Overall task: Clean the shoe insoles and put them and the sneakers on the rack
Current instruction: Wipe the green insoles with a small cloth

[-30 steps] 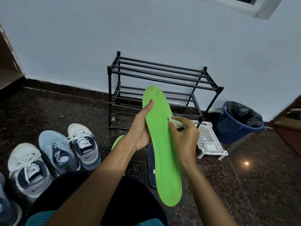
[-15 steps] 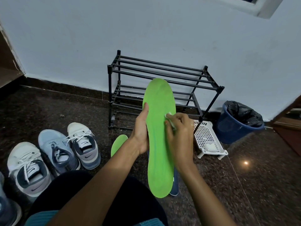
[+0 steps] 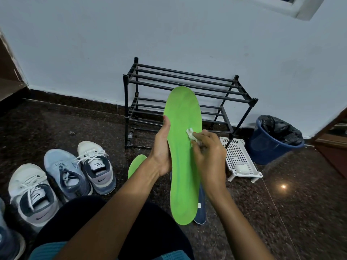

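Moved: green insole [image 3: 183, 166] sits higher than a second ago; white wipe [image 3: 190, 132] has slid inward from its right edge.
Left hand [image 3: 161, 156]: thumb and fingers clamp the insole's left edge, holding it upright so its face is open for wiping.
Right hand [image 3: 210, 156]: fingertips pinch the wipe, pressing it on the insole's middle.
Floor: second green insole [image 3: 136, 165] and dark blue insole [image 3: 201, 209] lie below, likely awaiting their turn.
Sneakers [image 3: 95, 166]: beside the left arm, not yet on the black rack [image 3: 187, 79] at the wall.

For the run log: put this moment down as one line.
step: insole cleaning | left hand: grips green insole | right hand: pinches white wipe against it | sneakers: on floor, not on rack
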`<state>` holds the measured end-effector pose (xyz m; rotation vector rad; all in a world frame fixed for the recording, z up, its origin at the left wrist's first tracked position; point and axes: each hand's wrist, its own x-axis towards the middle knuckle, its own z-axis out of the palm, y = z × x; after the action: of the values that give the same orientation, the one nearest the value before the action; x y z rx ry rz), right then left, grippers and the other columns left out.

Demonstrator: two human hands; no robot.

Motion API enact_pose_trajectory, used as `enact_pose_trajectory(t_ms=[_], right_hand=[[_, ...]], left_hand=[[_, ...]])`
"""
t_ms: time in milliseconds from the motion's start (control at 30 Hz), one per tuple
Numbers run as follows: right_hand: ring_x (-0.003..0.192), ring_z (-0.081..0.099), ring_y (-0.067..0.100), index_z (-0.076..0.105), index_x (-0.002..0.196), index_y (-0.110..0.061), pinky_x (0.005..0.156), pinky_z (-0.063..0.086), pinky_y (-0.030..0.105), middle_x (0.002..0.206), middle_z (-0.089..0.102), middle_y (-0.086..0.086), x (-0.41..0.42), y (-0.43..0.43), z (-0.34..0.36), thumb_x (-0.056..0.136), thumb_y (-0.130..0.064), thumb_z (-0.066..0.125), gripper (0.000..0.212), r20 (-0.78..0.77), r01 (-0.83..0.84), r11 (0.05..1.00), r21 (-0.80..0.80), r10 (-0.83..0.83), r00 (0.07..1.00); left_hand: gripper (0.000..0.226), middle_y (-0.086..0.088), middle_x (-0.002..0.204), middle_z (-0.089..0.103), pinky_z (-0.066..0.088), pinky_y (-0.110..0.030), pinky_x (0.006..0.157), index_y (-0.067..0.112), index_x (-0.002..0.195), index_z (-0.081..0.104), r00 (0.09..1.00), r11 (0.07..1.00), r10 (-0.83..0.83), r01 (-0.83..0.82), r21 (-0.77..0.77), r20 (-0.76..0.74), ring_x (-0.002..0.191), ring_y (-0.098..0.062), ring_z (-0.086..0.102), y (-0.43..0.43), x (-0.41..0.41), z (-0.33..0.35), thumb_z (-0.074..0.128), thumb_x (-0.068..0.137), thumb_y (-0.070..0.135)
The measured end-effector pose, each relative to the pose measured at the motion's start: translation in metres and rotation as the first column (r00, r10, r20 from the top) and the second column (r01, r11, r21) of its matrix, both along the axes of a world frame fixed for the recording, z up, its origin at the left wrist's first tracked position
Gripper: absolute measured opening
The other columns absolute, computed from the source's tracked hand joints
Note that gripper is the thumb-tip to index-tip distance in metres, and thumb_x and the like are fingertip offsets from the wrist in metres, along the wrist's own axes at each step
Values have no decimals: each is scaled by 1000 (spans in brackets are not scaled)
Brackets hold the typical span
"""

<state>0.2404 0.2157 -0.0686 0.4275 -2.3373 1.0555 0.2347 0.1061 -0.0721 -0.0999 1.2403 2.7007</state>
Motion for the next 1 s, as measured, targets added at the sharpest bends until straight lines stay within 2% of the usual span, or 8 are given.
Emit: enact_pose_trajectory(t_ms=[100, 267, 433, 567, 700, 800, 933, 1000], right_hand=[[82, 57, 21, 69, 95, -2, 70, 43, 21, 86, 62, 7, -2, 2, 1, 79, 5, 64, 19, 16, 6, 1000, 19, -6, 1000], [78, 58, 21, 71, 90, -6, 69, 42, 22, 82, 66, 7, 4, -1, -3, 76, 1, 67, 16, 11, -66, 996, 64, 65, 998], [75, 56, 24, 70, 89, -2, 61, 44, 30, 81, 63, 9, -18, 5, 8, 77, -1, 68, 13, -19, 8, 997, 79, -7, 1000], [76, 57, 26, 71, 89, -4, 62, 46, 34, 81, 65, 10, -30, 4, 13, 77, -2, 68, 13, -30, 45, 996, 75, -43, 999], [70, 55, 21, 71, 89, -5, 61, 40, 26, 76, 64, 7, -13, 1, 1, 75, 0, 69, 15, -6, -55, 997, 47, 55, 998], [69, 54, 19, 71, 89, -7, 62, 41, 26, 74, 62, 6, -7, 1, -3, 75, 1, 69, 16, 7, -82, 996, 31, 82, 997], [70, 55, 22, 70, 90, -2, 61, 43, 26, 76, 58, 3, -25, 6, 8, 77, 1, 67, 14, 6, -11, 1000, -27, 11, 1000], [71, 56, 24, 70, 89, -2, 63, 47, 32, 77, 61, 6, -33, 7, 11, 77, 3, 67, 14, 11, 25, 996, -80, -24, 1000]], left_hand=[[70, -6, 85, 74, 58, -29, 61, 13, 97, 66, 1000, 1000, 0, 0, 3, 5, 73, -18, 71, 0, 0, 1, 14, 94, 60], [83, -14, 103, 71, 57, -36, 78, 12, 94, 75, 998, 995, -66, 64, 72, 24, 91, -25, 69, -2, -1, 1, 14, 90, 68], [68, -5, 89, 74, 56, -32, 65, 16, 101, 65, 999, 999, -36, 37, -21, 25, 78, -19, 71, 2, -1, -3, 16, 93, 62], [66, -4, 90, 74, 57, -31, 64, 17, 103, 64, 1000, 1000, -10, 10, -20, 16, 79, -18, 71, 0, -3, -5, 15, 94, 60], [69, -6, 90, 74, 55, -33, 68, 16, 100, 66, 1000, 999, 5, -4, -35, 31, 79, -19, 71, -3, -2, -6, 16, 93, 62], [71, -8, 96, 73, 53, -37, 76, 14, 102, 66, 999, 1000, -6, 6, -5, 49, 85, -22, 70, -2, -3, -7, 17, 92, 64], [67, -4, 91, 74, 56, -34, 68, 18, 102, 64, 1000, 1000, -9, 9, -17, 18, 81, -19, 71, 2, -2, -6, 13, 94, 59], [66, -3, 89, 74, 57, -32, 64, 18, 102, 64, 1000, 1000, -15, 15, -19, 15, 78, -18, 71, 3, -1, -6, 12, 95, 59]])
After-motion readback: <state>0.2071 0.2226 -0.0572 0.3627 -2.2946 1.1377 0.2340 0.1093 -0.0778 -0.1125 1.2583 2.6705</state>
